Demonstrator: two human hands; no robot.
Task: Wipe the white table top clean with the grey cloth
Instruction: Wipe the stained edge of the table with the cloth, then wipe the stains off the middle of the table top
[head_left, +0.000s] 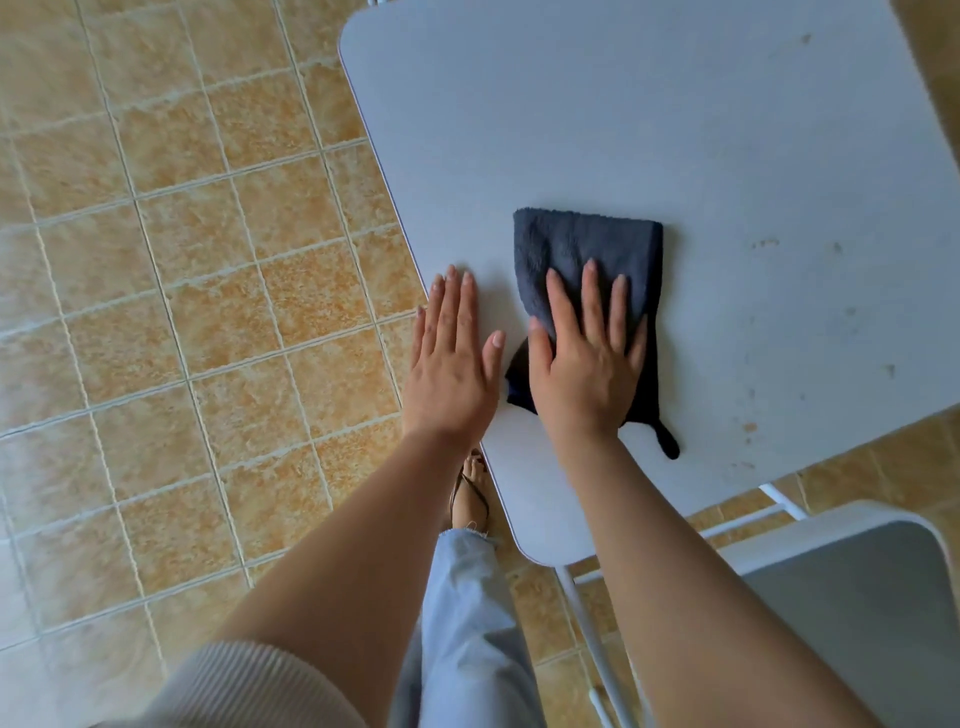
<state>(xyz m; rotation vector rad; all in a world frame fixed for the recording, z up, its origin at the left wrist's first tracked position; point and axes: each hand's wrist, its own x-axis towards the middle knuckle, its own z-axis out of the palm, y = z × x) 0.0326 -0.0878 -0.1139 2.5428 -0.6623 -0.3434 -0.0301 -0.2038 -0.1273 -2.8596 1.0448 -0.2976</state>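
The white table top fills the upper right of the head view, with small dark and orange specks on its right side. A folded dark grey cloth lies flat near the table's left edge, a small loop sticking out at its near corner. My right hand presses flat on the near half of the cloth, fingers spread. Just left of the cloth, my left hand rests palm down at the table's left edge, fingers straight and holding nothing.
A white chair seat stands at the lower right beside the table's near edge, with the table's white leg in front of it. Tan floor tiles spread to the left. My foot in a sandal shows below the table edge.
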